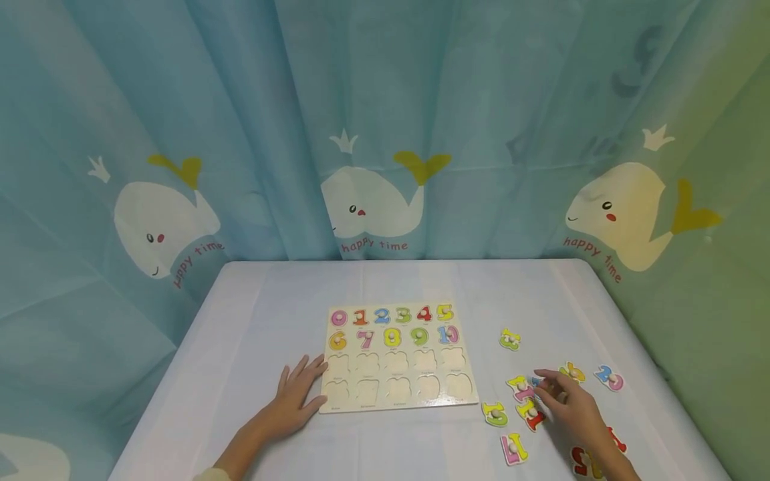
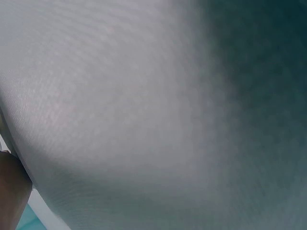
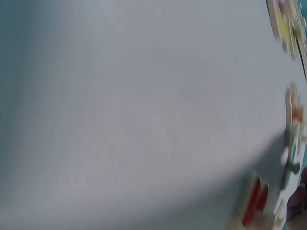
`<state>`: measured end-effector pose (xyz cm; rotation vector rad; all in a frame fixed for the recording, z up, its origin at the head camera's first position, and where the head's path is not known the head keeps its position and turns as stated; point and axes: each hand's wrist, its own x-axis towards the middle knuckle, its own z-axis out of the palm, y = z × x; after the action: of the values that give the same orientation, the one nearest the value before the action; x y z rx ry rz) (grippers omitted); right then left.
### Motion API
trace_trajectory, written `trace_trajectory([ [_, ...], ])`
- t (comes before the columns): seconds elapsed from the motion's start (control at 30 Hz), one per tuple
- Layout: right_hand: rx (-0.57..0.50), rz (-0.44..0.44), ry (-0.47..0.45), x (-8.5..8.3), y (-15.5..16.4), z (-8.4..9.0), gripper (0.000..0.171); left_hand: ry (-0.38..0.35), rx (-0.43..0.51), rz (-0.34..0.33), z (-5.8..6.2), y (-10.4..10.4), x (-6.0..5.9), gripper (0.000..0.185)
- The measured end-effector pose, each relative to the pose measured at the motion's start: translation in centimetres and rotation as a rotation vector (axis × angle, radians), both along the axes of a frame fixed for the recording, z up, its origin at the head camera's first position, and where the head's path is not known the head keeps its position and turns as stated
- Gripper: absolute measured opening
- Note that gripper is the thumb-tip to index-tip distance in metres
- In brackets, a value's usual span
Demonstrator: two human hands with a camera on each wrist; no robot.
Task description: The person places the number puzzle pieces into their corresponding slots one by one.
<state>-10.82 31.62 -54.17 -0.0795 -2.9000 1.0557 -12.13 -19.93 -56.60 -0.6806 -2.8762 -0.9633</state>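
Number pieces (image 1: 522,395) under relaxed right hand (image 1: 568,403); flat left hand (image 1: 295,397) against puzzle board (image 1: 397,394).

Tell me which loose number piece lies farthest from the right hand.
The green piece lying alone, closest to the board's right edge. The other loose pieces cluster around the right hand, while this one sits apart, farther up the table.

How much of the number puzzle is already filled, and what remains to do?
Done: the top two rows of the puzzle board, pieces 0 to 10, are in place. In hand: the right hand reaches among the loose pieces; the left hand rests on the board's edge. Left: the two lower rows, ten hollow slots.
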Motion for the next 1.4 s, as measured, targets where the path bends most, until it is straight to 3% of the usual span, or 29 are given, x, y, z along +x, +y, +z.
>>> trace_trajectory([
  [0.4, -0.031, -0.148, -0.134, 2.2, -1.5, -1.2, 0.043, -0.001, 0.006, 0.0, 0.3, 0.1, 0.1, 0.055],
  [0.57, -0.034, -0.106, -0.123, 2.5, -2.0, -1.5, 0.042, 0.011, 0.007, 0.005, 0.2, 0.0, 0.3, 0.054],
  [0.8, 0.068, -0.024, -0.106, 2.2, -2.4, -1.4, 0.044, 0.043, 0.025, 0.002, 0.1, 0.2, 0.2, 0.053],
  [1.13, 0.083, -0.057, -0.107, 2.8, -2.3, -1.1, 0.048, -0.017, 0.001, 0.013, 0.3, 0.3, 0.2, 0.054],
  [1.4, 0.05, 0.014, 0.036, 1.8, -2.8, 0.0, 0.045, -0.027, -0.005, 0.022, 0.0, 0.1, 0.0, 0.054],
])
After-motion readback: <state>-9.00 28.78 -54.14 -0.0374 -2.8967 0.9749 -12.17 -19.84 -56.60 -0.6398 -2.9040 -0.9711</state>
